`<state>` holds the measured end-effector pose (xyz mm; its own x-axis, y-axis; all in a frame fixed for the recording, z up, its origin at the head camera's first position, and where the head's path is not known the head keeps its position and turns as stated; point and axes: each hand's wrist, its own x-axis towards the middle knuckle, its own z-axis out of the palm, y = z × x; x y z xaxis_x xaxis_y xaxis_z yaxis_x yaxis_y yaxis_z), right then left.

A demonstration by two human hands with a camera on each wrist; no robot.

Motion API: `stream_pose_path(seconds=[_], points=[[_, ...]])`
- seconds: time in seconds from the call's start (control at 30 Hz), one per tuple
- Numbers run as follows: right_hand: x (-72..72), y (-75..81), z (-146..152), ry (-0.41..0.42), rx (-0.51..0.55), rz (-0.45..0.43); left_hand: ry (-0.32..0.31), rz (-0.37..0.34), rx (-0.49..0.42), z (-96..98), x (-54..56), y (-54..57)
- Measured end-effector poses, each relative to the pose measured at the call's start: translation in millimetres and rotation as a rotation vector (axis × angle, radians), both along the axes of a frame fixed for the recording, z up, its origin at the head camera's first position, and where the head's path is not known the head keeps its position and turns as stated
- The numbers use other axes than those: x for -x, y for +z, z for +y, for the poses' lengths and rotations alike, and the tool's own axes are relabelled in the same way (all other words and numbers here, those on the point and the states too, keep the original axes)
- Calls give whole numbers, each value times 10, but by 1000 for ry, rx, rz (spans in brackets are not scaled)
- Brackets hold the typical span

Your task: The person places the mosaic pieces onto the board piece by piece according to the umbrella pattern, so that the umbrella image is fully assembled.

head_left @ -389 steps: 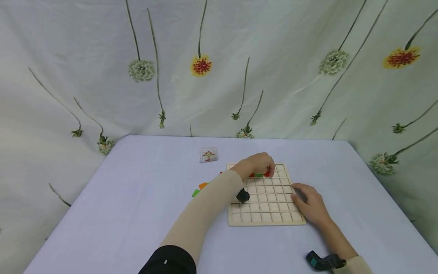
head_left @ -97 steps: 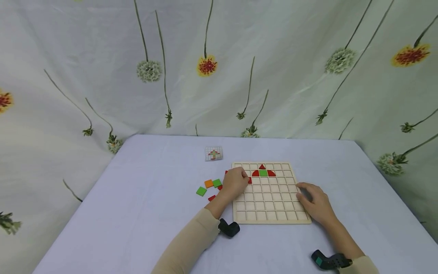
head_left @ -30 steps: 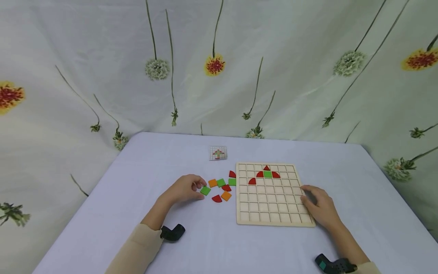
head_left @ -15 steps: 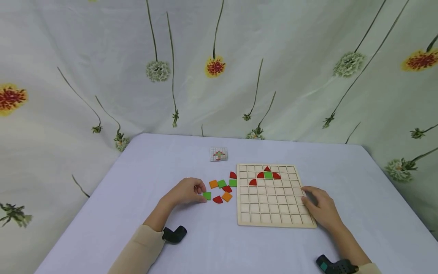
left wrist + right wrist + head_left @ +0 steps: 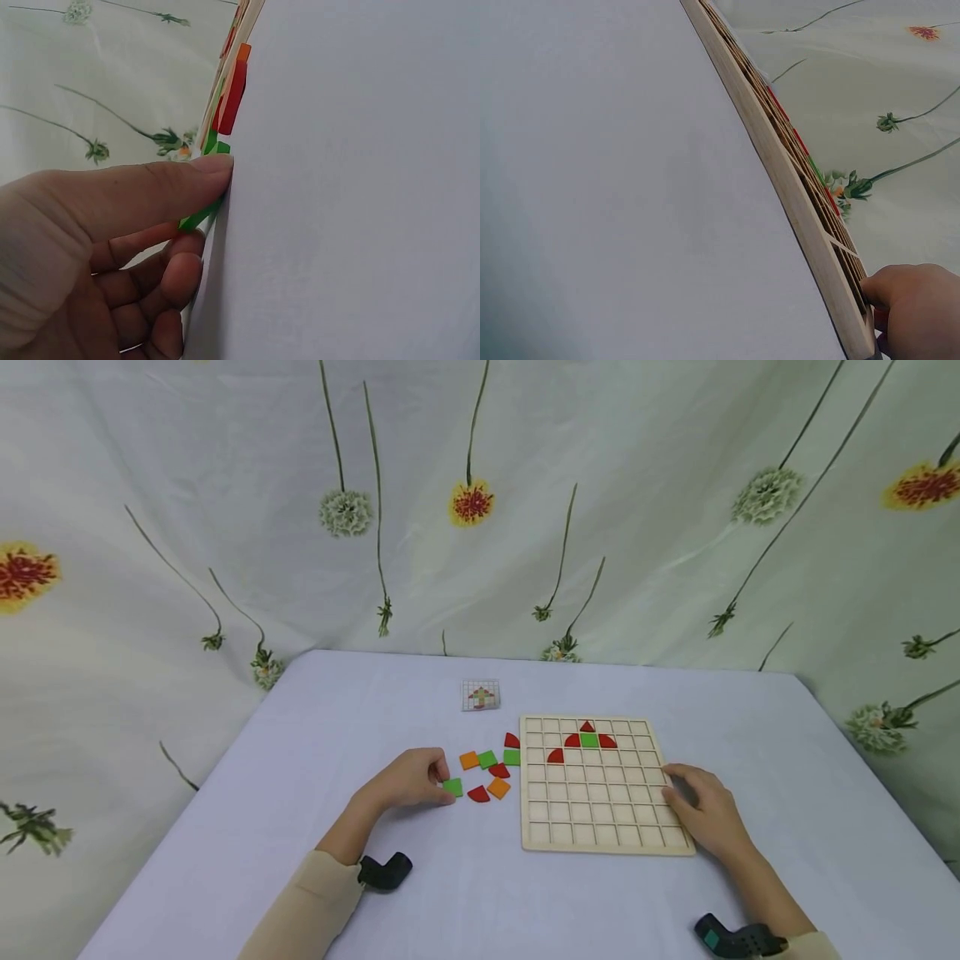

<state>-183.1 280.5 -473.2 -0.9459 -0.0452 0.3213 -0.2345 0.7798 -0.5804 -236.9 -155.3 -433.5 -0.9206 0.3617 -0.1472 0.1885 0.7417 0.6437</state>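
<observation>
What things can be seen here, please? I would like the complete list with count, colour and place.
board: 1, pale wood, on the tablecloth
red triangle: 1, red, on board
green square: 1, green, below triangle
red quarter-rounds: 3, red, on board
loose green squares: 3, green, left of board
loose orange squares: 2, orange, left of board
loose red pieces: 3, red, left of board
picture card: 1, whitish, behind loose pieces
tablecloth: 1, pale lavender, under everything
backdrop: 1, pale, flowered, behind table
wrist devices: 2, black, on wrists
sleeves: 2, beige, on arms
left hand: 1, pinching a loose green square
right hand: 1, touching board's right edge
</observation>
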Motion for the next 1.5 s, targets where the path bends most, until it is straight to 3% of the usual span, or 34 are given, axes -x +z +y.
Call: stream_pose_path(seconds=[0.23,0.57,0.87,1.1,1.27,1.5], points=[[4,-6,10,-3,-2,2,-12,-10,-41,-8,16,-9],[-2,-82,-32,2,18,-16,-39,-9,-105,-125,-50,-17],[-14,-26,22,1,12,-12,-84,42,-72,-138,69,112],[2,-27,31,-2,14,-13,-79,74,-91,-14,159,222],[4,-39,17,-5,15,-24,-106,80,-131,153,210,260],[16,-4,9,4,4,0,-84,71,-138,404,290,304]])
